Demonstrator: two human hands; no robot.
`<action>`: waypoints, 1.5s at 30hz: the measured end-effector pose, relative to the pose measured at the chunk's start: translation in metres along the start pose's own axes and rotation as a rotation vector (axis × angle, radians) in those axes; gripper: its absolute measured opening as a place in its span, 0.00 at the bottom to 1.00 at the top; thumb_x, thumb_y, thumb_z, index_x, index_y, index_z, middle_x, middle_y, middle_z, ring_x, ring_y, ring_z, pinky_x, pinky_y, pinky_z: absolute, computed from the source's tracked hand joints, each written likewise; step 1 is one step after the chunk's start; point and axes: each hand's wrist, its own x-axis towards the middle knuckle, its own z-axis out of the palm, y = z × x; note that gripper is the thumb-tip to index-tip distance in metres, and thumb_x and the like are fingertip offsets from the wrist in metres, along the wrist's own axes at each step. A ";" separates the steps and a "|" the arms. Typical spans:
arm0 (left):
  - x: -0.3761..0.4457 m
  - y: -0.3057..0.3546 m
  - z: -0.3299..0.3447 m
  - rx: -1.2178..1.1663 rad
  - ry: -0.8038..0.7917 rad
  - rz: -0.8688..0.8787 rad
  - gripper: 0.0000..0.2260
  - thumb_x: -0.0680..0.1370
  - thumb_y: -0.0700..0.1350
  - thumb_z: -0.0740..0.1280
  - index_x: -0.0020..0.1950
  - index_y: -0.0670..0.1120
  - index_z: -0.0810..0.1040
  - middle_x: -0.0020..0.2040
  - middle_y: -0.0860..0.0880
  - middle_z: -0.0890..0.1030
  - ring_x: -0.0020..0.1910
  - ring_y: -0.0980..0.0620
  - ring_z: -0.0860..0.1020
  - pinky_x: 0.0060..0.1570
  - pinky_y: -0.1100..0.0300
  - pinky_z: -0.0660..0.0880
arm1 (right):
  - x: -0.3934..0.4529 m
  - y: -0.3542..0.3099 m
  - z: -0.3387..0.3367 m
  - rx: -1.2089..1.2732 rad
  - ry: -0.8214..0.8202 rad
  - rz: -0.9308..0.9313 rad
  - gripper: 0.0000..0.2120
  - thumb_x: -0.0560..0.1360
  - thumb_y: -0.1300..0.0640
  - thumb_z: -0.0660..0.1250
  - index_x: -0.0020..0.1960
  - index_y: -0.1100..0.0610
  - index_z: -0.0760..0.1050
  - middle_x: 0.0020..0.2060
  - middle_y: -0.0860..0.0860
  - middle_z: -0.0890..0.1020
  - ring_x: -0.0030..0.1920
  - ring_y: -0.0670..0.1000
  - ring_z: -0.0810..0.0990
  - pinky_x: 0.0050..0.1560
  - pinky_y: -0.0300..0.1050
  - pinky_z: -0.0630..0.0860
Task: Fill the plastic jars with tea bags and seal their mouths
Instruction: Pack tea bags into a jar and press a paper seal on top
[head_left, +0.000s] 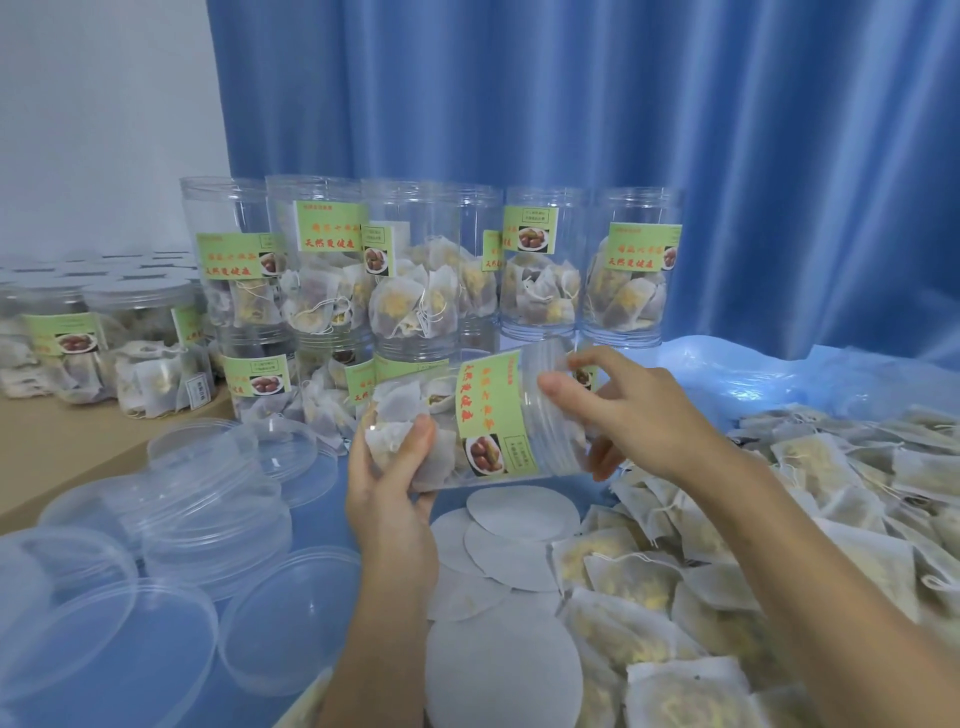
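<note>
A clear plastic jar (488, 415) with a green label lies tilted on its side in the air, partly filled with tea bags. My left hand (392, 483) grips its bottom end from below. At the jar's mouth on the right, my right hand (623, 410) has its fingers curled around the rim. A heap of loose tea bags (753, 545) covers the table to the right. Several white round seal discs (519, 525) lie just under the jar.
Open labelled jars (415, 270) with tea bags stand stacked in rows behind. Capped jars (140, 343) sit at the far left. Several clear lids (208, 519) lie piled at the front left. A blue curtain (623, 130) hangs at the back.
</note>
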 end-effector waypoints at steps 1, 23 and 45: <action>0.000 0.000 0.000 0.008 0.001 0.002 0.39 0.54 0.52 0.77 0.65 0.54 0.74 0.59 0.50 0.81 0.54 0.52 0.81 0.51 0.52 0.79 | -0.001 -0.002 0.000 -0.024 -0.013 0.054 0.40 0.56 0.18 0.55 0.53 0.46 0.73 0.33 0.54 0.82 0.27 0.52 0.82 0.35 0.48 0.81; -0.002 -0.002 0.003 -0.040 -0.032 -0.183 0.33 0.64 0.61 0.70 0.67 0.53 0.72 0.62 0.48 0.79 0.58 0.45 0.79 0.49 0.44 0.79 | -0.001 0.004 0.014 0.322 -0.110 -0.159 0.59 0.50 0.39 0.76 0.75 0.42 0.50 0.59 0.33 0.67 0.58 0.29 0.70 0.51 0.28 0.72; -0.014 0.084 0.073 1.154 -0.260 0.404 0.49 0.53 0.51 0.82 0.68 0.56 0.60 0.62 0.56 0.74 0.57 0.53 0.75 0.50 0.60 0.73 | -0.007 -0.046 0.027 0.703 0.232 -0.348 0.36 0.59 0.46 0.79 0.64 0.47 0.71 0.57 0.43 0.81 0.59 0.41 0.78 0.59 0.41 0.75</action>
